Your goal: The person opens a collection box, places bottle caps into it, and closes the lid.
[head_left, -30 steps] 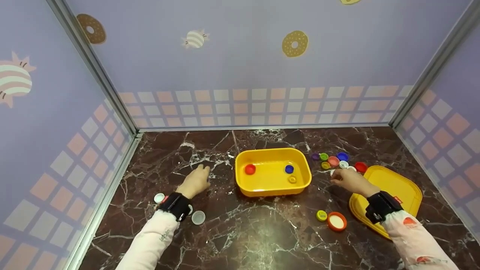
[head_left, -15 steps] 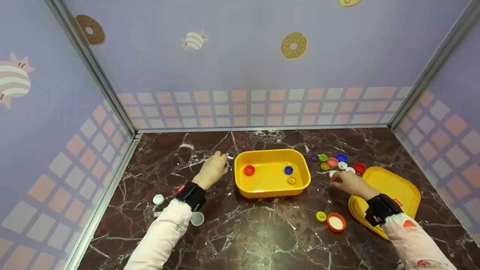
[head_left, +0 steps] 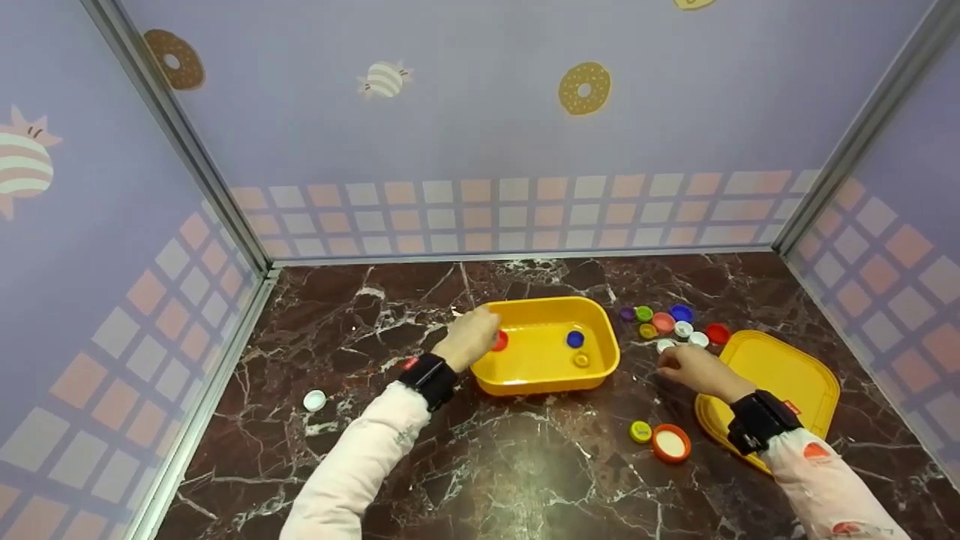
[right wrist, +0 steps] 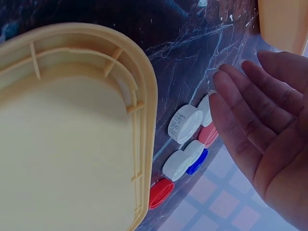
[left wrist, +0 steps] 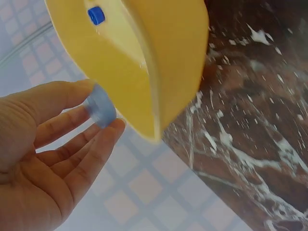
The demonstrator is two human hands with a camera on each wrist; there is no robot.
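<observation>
Translucent pale-blue plastic — a round cap (left wrist: 100, 106) — is gripped by its edge between the thumb and fingertips of the left hand (head_left: 470, 335), a hold chosen, it is judged, because the palm is kept clear and release is made easy. The cap is held just beside the yellow tub (head_left: 543, 385) in the left wrist view; in the head view, the hand is seen over the tub's left rim. By the right hand (head_left: 694, 366) nothing is seen to be held: its fingers are loosely extended and slightly bent, and contact with the white caps (right wrist: 185, 124) beside them cannot be confirmed. Within the tub, a red cap (head_left: 501, 341) is found at the left, with a dark blue cap (head_left: 575, 339) and a yellow cap (head_left: 581, 360) near each other at the right — all contained by the raised walls. Past the right hand, coloured caps (head_left: 664, 322) are clustered, apparently for easy reach. The yellow lid (head_left: 799, 367) is laid at the right, partly covered by the forearm, presumably set aside so that the tub is left open. At the far left, a lone white cap (head_left: 314, 400) is noted.
</observation>
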